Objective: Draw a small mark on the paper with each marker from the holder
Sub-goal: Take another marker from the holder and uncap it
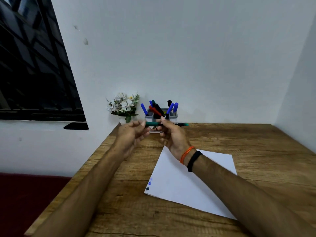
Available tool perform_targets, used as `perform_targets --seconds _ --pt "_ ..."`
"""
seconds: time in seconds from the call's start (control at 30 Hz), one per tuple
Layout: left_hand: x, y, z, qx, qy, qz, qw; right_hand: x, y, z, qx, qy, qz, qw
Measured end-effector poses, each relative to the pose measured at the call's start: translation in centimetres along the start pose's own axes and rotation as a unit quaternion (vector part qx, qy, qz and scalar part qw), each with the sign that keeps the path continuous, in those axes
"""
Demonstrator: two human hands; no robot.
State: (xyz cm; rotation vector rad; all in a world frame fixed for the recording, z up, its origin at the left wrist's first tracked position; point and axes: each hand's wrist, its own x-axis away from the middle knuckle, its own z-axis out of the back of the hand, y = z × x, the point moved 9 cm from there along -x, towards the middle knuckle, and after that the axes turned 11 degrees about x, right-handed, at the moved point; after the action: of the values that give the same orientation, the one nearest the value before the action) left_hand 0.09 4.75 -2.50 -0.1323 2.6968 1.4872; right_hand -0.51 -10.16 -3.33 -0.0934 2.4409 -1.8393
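A green marker (152, 124) lies level in the air between both hands, in front of the holder. My left hand (132, 134) pinches its left end, which looks like the cap. My right hand (170, 134) grips the barrel, whose far end pokes out to the right. The grey holder (174, 115) stands against the wall with several blue, red, black and green markers (155, 109) leaning in it. The white paper (188, 182) lies on the wooden table under my right forearm. A few small blue and dark marks (149, 184) sit near its left corner.
A small pot of white flowers (124, 106) stands left of the holder at the table's back corner. The wooden table (136, 211) ends at its left edge beside a red surface. A dark window fills the upper left wall.
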Motion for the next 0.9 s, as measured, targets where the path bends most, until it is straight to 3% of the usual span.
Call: perform_targets --seconds 0.1,0.23,0.33,0.5,0.67,0.9 --pt "0.7 -0.9 -0.3 -0.108 -0.074 -0.01 0.991 0.4 0.0 1.5 0.064 0.007 0.017 0.998" --pt "1.3 -1.0 -1.9 -0.25 -0.15 -0.07 0.954 1.1 0.2 3.1 0.162 -0.004 0.032 0.986" --pt "1.6 -1.7 -2.6 -0.286 -0.181 -0.087 0.937 1.7 0.2 3.8 0.182 -0.033 0.028 0.982" --pt "1.9 -1.7 -2.6 -0.333 -0.164 -0.143 0.918 2.1 1.3 4.6 0.162 -0.027 0.009 0.986" --pt "2.4 -2.5 -3.1 -0.419 -0.198 -0.151 0.873 2.0 1.0 4.2 0.161 -0.067 0.049 0.983" --pt "4.2 -3.8 -5.1 -0.448 -0.269 -0.143 0.841 2.4 0.8 3.8 0.206 -0.12 0.1 0.966"
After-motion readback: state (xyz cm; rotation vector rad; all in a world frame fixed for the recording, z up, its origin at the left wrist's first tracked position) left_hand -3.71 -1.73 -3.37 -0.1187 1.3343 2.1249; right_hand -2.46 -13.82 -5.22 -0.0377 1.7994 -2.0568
